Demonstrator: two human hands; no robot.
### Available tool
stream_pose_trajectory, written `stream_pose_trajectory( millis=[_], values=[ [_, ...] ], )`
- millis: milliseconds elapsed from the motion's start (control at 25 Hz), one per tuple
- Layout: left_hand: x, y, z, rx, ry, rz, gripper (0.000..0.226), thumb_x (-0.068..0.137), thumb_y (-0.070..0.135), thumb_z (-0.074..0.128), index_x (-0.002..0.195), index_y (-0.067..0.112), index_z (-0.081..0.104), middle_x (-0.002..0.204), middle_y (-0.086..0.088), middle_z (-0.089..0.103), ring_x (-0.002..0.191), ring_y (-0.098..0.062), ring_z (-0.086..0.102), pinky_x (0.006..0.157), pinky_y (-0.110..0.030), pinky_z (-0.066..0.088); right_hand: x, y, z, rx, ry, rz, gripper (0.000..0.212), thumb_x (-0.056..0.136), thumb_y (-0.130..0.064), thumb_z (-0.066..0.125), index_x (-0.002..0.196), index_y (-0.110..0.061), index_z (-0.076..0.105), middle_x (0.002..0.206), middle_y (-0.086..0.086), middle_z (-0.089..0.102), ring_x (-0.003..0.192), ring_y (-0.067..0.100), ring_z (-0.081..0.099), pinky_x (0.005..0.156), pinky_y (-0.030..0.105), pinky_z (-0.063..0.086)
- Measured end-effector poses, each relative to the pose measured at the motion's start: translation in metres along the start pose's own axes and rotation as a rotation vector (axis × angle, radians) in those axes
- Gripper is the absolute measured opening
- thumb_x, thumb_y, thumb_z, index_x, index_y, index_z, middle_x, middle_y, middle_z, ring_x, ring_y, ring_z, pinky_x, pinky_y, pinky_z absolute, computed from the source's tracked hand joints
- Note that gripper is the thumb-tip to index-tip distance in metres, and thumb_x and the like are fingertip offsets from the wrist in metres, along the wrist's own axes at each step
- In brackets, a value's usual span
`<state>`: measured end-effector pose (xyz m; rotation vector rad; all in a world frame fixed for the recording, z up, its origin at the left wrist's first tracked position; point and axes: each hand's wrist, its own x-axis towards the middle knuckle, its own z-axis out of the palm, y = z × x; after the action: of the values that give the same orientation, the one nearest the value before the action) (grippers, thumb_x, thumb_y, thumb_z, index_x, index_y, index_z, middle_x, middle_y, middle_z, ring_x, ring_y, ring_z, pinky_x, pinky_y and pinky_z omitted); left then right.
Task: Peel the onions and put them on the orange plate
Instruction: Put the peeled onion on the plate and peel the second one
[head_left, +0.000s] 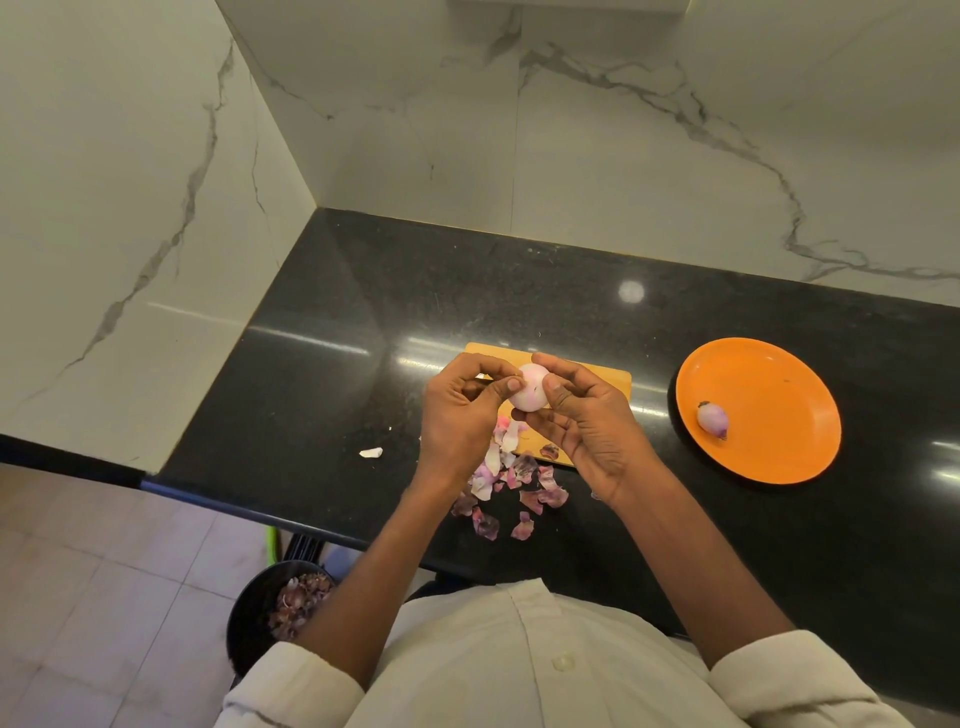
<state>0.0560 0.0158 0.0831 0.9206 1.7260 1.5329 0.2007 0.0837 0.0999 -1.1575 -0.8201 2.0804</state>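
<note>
Two hands meet over the yellow cutting board (597, 376) in the head view, both closed round a pale, nearly bare onion (529, 393). The left hand (460, 410) pinches at the onion's left side with thumb and forefinger, seemingly picking at a last strip of skin; the right hand (587, 421) cradles it from the 3 o'clock side, thumb pressed on top. Loose peels (511, 486) lie scattered on the black counter (363, 322) toward 6 o'clock of the hands. The orange plate (779, 452) sits well apart at 3 o'clock, with one small peeled onion (711, 419) near its left rim.

A bare onion is probably slick, so a hard tug from the left fingers could pop it out of the right hand's hold and send it rolling toward the counter edge. Peels clinging to it could also ride along onto the plate. A dark bin (275, 608) of skins sits on the floor at 7 o'clock.
</note>
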Motion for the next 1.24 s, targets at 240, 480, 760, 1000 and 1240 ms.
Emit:
stream_pose_trajectory(
  millis=[240,480,760,1000,1240],
  values=[
    [-0.006,0.006,0.015,-0.169,0.12,-0.279,0.018,0.108,0.009,0.058,0.098,0.002,0.072,0.097,-0.01,0.076,0.093,-0.022,0.076,0.079,-0.034,0.066,0.0,0.007,0.007,-0.008,-0.01,-0.027,0.027,0.102,-0.006,0.061,0.127,-0.011,0.072,0.11,0.002,0.08,0.111,0.03,0.075,0.09,0.04,0.065],
    [-0.007,0.018,0.011,-0.343,0.164,-0.389,0.011,0.106,0.008,0.062,0.101,0.006,0.071,0.102,-0.013,0.076,0.098,-0.023,0.079,0.088,-0.039,0.066,0.001,0.006,0.005,0.01,0.011,-0.089,0.031,0.103,-0.004,0.058,0.132,-0.011,0.068,0.121,0.005,0.076,0.116,0.031,0.073,0.089,0.038,0.065],
    [-0.011,0.018,0.007,-0.272,0.087,-0.214,0.013,0.107,0.011,0.062,0.107,0.012,0.075,0.105,-0.007,0.079,0.101,-0.022,0.078,0.086,-0.035,0.065,0.001,0.003,0.008,0.061,0.0,-0.072,0.031,0.103,-0.004,0.059,0.13,-0.013,0.07,0.126,0.009,0.075,0.118,0.032,0.073,0.089,0.038,0.065],
    [-0.007,0.01,0.003,-0.278,0.118,-0.291,0.026,0.108,-0.004,0.049,0.107,0.008,0.073,0.108,-0.01,0.078,0.106,-0.028,0.078,0.093,-0.043,0.065,0.0,0.002,0.009,0.07,0.002,-0.062,0.03,0.104,-0.005,0.058,0.129,-0.015,0.071,0.127,0.009,0.074,0.118,0.031,0.073,0.086,0.036,0.065],
    [-0.009,0.014,0.001,-0.261,0.014,-0.244,0.022,0.108,0.021,0.062,0.124,0.009,0.071,0.116,-0.011,0.078,0.109,-0.026,0.077,0.092,-0.038,0.065,-0.002,0.002,0.009,0.002,-0.001,-0.1,0.03,0.103,-0.006,0.06,0.131,-0.013,0.07,0.128,0.01,0.074,0.114,0.029,0.074,0.09,0.037,0.064]
  ],
)
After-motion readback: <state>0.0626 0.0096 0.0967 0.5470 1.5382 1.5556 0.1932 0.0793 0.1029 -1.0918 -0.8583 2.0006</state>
